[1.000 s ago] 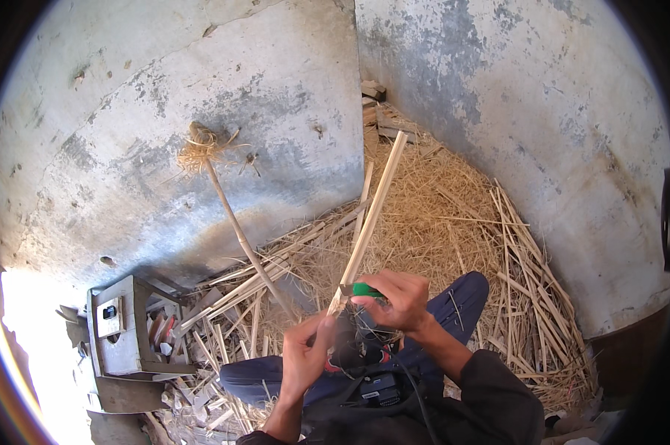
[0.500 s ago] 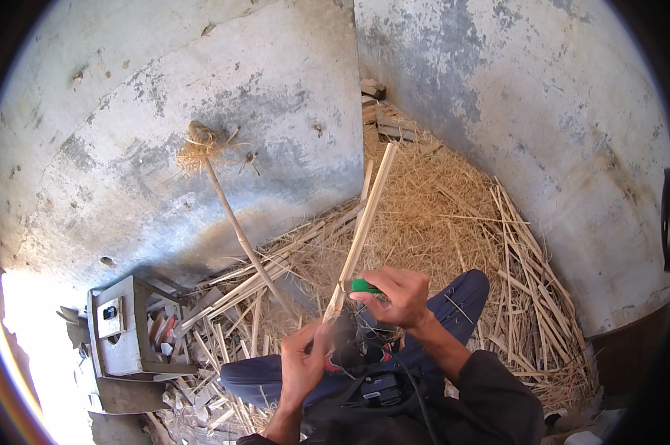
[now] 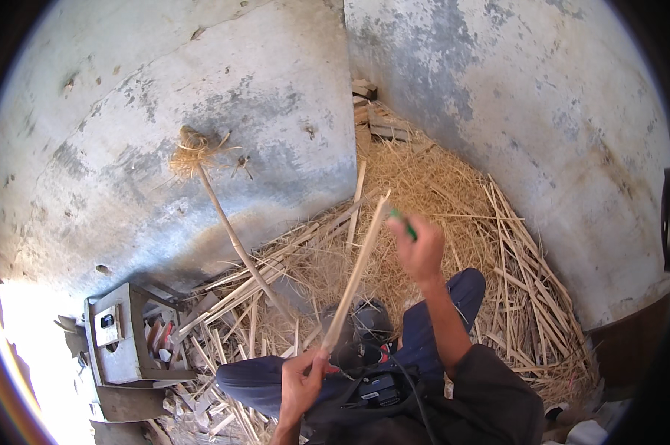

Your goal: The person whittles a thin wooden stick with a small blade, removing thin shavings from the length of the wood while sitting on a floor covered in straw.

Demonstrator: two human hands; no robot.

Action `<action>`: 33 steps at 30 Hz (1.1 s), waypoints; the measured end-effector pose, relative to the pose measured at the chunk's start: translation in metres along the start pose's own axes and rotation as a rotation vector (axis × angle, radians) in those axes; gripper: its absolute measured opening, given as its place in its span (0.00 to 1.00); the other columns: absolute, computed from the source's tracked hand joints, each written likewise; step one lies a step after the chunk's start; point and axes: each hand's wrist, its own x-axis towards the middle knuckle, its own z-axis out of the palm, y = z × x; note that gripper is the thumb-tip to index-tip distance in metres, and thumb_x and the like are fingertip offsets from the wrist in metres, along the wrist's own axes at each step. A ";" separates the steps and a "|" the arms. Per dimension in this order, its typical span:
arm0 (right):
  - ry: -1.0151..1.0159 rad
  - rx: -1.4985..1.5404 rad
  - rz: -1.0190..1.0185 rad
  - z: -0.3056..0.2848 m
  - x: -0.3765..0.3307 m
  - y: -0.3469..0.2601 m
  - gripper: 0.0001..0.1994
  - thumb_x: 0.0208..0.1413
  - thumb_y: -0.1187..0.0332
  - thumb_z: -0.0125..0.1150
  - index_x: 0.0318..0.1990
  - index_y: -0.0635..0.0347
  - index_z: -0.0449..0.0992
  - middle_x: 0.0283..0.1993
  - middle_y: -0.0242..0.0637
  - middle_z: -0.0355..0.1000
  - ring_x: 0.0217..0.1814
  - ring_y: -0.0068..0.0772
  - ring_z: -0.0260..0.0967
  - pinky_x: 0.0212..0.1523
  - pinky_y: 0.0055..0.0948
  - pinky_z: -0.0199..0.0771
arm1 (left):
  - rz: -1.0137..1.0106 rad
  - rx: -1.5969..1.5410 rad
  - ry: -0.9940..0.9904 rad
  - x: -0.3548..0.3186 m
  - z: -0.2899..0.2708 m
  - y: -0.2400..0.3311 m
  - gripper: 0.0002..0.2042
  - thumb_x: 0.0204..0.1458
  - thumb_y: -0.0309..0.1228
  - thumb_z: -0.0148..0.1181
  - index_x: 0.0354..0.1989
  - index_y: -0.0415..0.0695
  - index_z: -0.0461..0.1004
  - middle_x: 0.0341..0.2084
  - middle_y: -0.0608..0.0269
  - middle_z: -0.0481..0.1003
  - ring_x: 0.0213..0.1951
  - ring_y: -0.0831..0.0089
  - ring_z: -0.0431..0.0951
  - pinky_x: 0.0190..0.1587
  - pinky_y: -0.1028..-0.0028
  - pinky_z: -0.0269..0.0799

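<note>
My left hand, low in front of my lap, is closed on the lower end of a pale bamboo strip. The strip slants up and away to the right. My right hand is closed round a green-handled knife beside the strip's far end. Motion smears this hand, and I cannot make out the blade or whether it touches the strip.
Pale shavings cover the floor ahead. Loose split strips lie along the right wall. On the left stands a wooden stool-like frame. A long pole leans on the wall.
My right hand and the knife have moved up and away along the strip, from near its lower part to its far end. The strip's far end sits lower. My left hand stays near my lap.
</note>
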 end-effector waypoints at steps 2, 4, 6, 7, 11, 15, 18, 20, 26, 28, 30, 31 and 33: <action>-0.049 -0.141 0.409 -0.016 0.031 0.033 0.24 0.70 0.46 0.61 0.42 0.60 0.86 0.23 0.33 0.72 0.20 0.27 0.65 0.23 0.32 0.63 | 0.034 0.072 -0.127 -0.010 -0.004 -0.010 0.14 0.72 0.31 0.57 0.37 0.33 0.81 0.20 0.71 0.70 0.25 0.84 0.67 0.28 0.75 0.63; 0.013 -0.036 0.388 -0.023 0.038 0.055 0.23 0.71 0.47 0.61 0.41 0.61 0.86 0.22 0.31 0.69 0.21 0.25 0.60 0.24 0.32 0.59 | 0.013 0.044 -0.102 -0.011 -0.008 -0.007 0.15 0.72 0.32 0.57 0.35 0.34 0.80 0.19 0.72 0.69 0.24 0.85 0.66 0.27 0.76 0.62; -0.002 0.072 0.346 -0.028 0.035 0.057 0.21 0.71 0.51 0.60 0.42 0.63 0.84 0.21 0.29 0.65 0.24 0.21 0.56 0.27 0.31 0.55 | -0.091 0.000 -0.024 -0.008 -0.014 -0.012 0.19 0.73 0.35 0.55 0.27 0.38 0.75 0.17 0.74 0.66 0.21 0.87 0.62 0.24 0.77 0.56; -0.007 0.075 0.346 -0.025 0.028 0.054 0.21 0.71 0.51 0.60 0.42 0.63 0.84 0.21 0.29 0.65 0.24 0.21 0.56 0.27 0.31 0.55 | -0.095 0.000 -0.019 -0.004 -0.016 -0.014 0.19 0.73 0.35 0.55 0.27 0.38 0.75 0.17 0.74 0.66 0.21 0.87 0.62 0.24 0.77 0.56; -0.132 0.335 0.330 -0.003 -0.005 0.038 0.17 0.69 0.55 0.65 0.47 0.62 0.83 0.27 0.25 0.71 0.29 0.17 0.63 0.31 0.26 0.60 | -0.151 -0.125 -0.055 0.022 -0.014 -0.012 0.21 0.75 0.38 0.52 0.26 0.40 0.72 0.16 0.74 0.65 0.19 0.87 0.63 0.22 0.80 0.54; -0.436 0.720 0.556 0.000 -0.023 0.007 0.14 0.67 0.62 0.68 0.53 0.62 0.82 0.39 0.27 0.79 0.40 0.17 0.74 0.41 0.21 0.72 | -0.126 -0.199 -0.182 0.041 -0.003 -0.012 0.17 0.76 0.38 0.47 0.40 0.39 0.75 0.22 0.67 0.73 0.20 0.84 0.70 0.22 0.81 0.65; -0.476 0.854 0.499 0.008 -0.033 -0.018 0.15 0.69 0.63 0.66 0.57 0.63 0.82 0.44 0.32 0.83 0.45 0.18 0.77 0.47 0.22 0.76 | -0.094 -0.269 -0.261 0.051 0.003 -0.007 0.15 0.77 0.35 0.44 0.51 0.37 0.74 0.27 0.64 0.76 0.22 0.82 0.74 0.24 0.80 0.70; -0.495 0.859 0.546 0.005 -0.028 -0.038 0.15 0.69 0.64 0.65 0.57 0.63 0.83 0.45 0.33 0.83 0.46 0.18 0.77 0.48 0.22 0.76 | -0.087 -0.265 -0.319 0.055 0.004 -0.007 0.15 0.77 0.35 0.43 0.57 0.37 0.72 0.29 0.63 0.77 0.23 0.81 0.76 0.26 0.79 0.73; -0.532 0.836 0.590 -0.002 -0.026 -0.046 0.14 0.70 0.65 0.65 0.53 0.66 0.86 0.45 0.33 0.85 0.47 0.18 0.77 0.49 0.23 0.75 | -0.168 -0.193 -0.399 0.067 0.008 0.003 0.18 0.76 0.35 0.44 0.64 0.36 0.70 0.34 0.60 0.79 0.28 0.77 0.81 0.30 0.79 0.77; -0.476 0.858 0.495 -0.002 -0.030 -0.048 0.12 0.70 0.63 0.65 0.50 0.63 0.86 0.22 0.17 0.63 0.22 0.10 0.53 0.24 0.21 0.48 | -0.030 -0.271 -0.372 0.072 0.011 -0.004 0.18 0.76 0.35 0.47 0.64 0.36 0.69 0.36 0.60 0.79 0.29 0.75 0.82 0.30 0.78 0.77; -0.437 0.883 0.517 -0.001 -0.033 -0.050 0.12 0.69 0.64 0.66 0.49 0.63 0.86 0.22 0.18 0.65 0.22 0.10 0.53 0.24 0.20 0.48 | -0.017 -0.267 -0.392 0.077 0.016 0.000 0.17 0.76 0.35 0.47 0.63 0.36 0.70 0.35 0.61 0.79 0.29 0.76 0.82 0.30 0.79 0.76; -0.417 0.895 0.527 -0.002 -0.032 -0.050 0.12 0.69 0.64 0.66 0.48 0.64 0.86 0.22 0.19 0.65 0.22 0.10 0.53 0.24 0.20 0.48 | 0.000 -0.262 -0.410 0.079 0.017 0.002 0.17 0.76 0.35 0.48 0.62 0.36 0.71 0.34 0.62 0.79 0.28 0.77 0.81 0.29 0.79 0.75; -0.411 0.932 0.567 -0.007 -0.028 -0.053 0.12 0.68 0.66 0.67 0.49 0.65 0.85 0.26 0.23 0.71 0.24 0.12 0.60 0.26 0.19 0.55 | -0.010 -0.274 -0.423 0.081 0.016 0.004 0.16 0.76 0.35 0.48 0.60 0.36 0.72 0.32 0.64 0.78 0.27 0.78 0.80 0.28 0.80 0.73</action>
